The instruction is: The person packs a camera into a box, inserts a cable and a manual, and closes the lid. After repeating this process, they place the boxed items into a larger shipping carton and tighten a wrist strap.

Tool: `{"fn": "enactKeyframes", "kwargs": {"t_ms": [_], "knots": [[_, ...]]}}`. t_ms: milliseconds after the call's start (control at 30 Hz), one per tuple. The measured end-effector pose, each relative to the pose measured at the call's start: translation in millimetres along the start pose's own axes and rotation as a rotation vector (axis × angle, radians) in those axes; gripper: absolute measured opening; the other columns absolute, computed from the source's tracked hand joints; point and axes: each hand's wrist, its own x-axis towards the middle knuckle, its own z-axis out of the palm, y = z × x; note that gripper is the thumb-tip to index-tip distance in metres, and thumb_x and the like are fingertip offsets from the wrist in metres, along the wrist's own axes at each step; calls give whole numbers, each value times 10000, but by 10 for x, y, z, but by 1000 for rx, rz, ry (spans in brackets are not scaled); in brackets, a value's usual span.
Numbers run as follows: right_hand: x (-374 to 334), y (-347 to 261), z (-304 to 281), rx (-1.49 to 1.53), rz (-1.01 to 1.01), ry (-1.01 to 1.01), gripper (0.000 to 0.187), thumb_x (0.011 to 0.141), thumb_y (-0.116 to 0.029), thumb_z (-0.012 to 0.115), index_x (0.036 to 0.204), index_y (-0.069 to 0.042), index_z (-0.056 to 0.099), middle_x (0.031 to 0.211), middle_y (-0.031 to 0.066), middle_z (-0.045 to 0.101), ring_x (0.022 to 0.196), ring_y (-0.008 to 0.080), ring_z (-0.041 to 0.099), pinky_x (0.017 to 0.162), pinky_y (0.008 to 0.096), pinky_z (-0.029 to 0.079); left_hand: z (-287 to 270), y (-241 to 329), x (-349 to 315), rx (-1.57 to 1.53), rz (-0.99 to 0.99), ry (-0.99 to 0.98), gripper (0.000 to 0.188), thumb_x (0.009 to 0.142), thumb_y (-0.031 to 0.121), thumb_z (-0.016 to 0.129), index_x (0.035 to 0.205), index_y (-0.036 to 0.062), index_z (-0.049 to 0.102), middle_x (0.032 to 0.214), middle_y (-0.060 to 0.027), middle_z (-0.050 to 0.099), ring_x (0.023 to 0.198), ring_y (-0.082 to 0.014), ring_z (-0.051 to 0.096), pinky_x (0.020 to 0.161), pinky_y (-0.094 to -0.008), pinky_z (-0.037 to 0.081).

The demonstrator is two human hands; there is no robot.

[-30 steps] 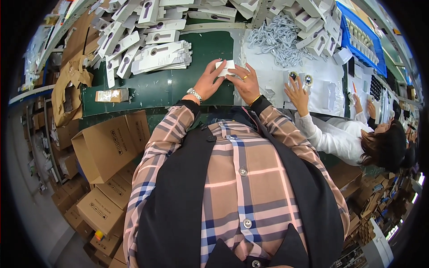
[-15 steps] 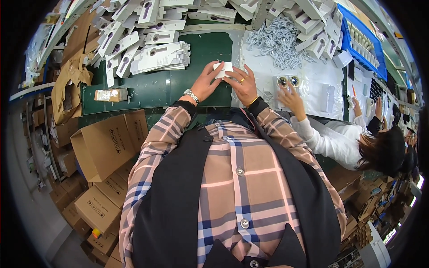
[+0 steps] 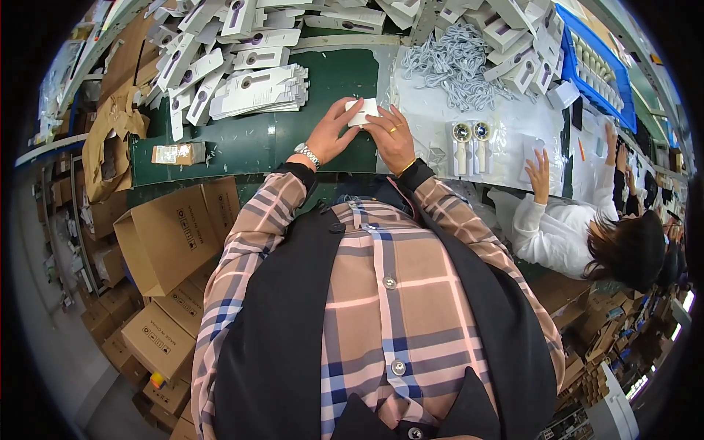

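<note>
Between my two hands is a small white box, its top face toward me, above the right edge of the green mat. My left hand grips its left side with the fingers closed on it. On the other side, my right hand holds the box with thumb and fingertips. Whether anything is inside the box does not show. Beyond my left hand lies a stack of flat white printed cartons. Two white handheld fans with round dark heads lie side by side to the right of my right hand.
Pale coiled cables are heaped at the back, beside piled white boxes and a blue crate. A co-worker's hand is over the white sheet at right. At left are a taped packet and open cardboard cartons.
The co-worker's hand has moved right, away from the two fans, which now show in full. My hands keep hold of the white box with only a slight shift.
</note>
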Motion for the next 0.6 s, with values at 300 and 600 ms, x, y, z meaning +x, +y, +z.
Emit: {"fn": "enactKeyframes", "kwargs": {"t_ms": [300,600], "knots": [[57,-53,53,-22,172,146,153,886,-67,746,1024,-80,682,1137,95,707,1139,340,660,1109,532,450,39,49,164,209,137,48,697,881,210,786,1524,147,525,1371,-160,580,1122,-354,640,974,-402,531],[129,347,-183,353,526,170,190,939,-68,704,1127,-46,688,1077,102,708,990,245,710,892,368,564,-96,-134,148,256,-59,98,610,845,247,832,1353,0,600,1239,-190,633,1100,-378,642,915,-416,547]]}}
